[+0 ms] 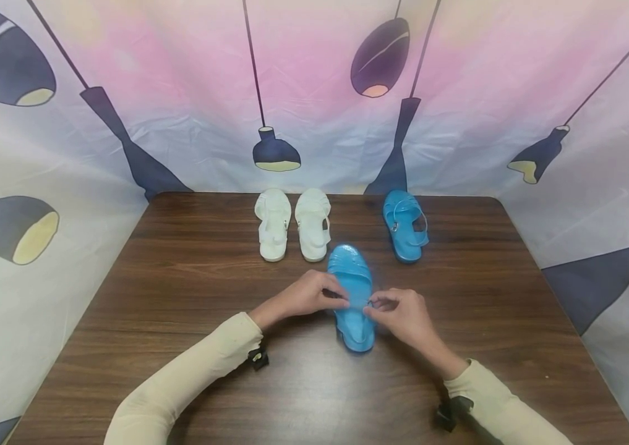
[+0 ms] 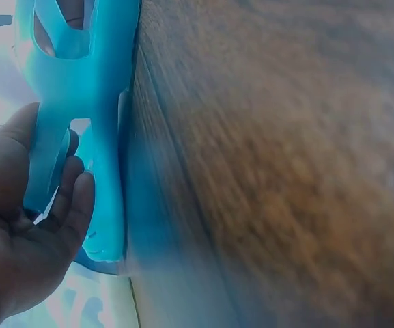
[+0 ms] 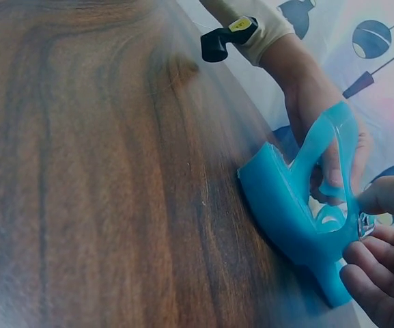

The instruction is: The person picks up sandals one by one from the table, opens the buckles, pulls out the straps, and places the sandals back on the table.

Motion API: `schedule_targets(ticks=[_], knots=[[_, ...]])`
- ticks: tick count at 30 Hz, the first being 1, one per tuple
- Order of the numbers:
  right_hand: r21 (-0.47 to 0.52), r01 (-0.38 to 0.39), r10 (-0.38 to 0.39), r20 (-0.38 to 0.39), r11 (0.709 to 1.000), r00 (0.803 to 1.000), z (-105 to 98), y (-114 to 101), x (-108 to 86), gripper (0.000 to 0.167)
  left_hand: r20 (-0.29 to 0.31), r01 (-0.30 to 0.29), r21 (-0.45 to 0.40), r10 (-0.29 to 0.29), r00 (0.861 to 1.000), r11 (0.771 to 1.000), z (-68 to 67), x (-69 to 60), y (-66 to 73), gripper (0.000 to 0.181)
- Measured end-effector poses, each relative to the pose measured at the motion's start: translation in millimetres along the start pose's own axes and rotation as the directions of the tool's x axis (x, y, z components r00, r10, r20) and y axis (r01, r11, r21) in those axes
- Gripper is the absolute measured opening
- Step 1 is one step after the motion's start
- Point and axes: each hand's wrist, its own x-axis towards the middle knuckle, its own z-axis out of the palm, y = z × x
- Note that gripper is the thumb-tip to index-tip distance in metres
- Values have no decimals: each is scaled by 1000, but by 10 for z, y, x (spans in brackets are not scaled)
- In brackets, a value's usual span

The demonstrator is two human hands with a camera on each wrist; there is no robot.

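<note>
A blue jelly sandal [image 1: 354, 285] lies on the wooden table, toe away from me and heel toward me. On its left side my left hand [image 1: 310, 293] holds the ankle strap [image 2: 46, 154], with the thumb on one face and curled fingers on the other. Across from it, my right hand [image 1: 406, 314] pinches the strap's other end beside a small metal buckle [image 3: 366, 224]. Whether the strap is fastened there cannot be told, since fingertips cover part of it.
Two white sandals [image 1: 273, 225] stand side by side at the table's far edge. Right of them is a second blue sandal [image 1: 405, 225] with a loose-looking looped strap. A cloth [image 1: 325, 74] printed with lamps hangs behind the table [image 1: 192, 272].
</note>
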Motion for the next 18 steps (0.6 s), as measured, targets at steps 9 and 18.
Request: schedule_targets(ticks=[9, 18], knots=[[5, -9, 9, 0, 1000, 1000, 3, 6, 3, 21, -10, 21, -15, -21, 1000, 1000, -38, -35, -29, 17], [3, -21, 21, -2, 1000, 1000, -18, 2, -2, 22, -68, 21, -8, -21, 997, 1000, -113, -60, -51, 16]])
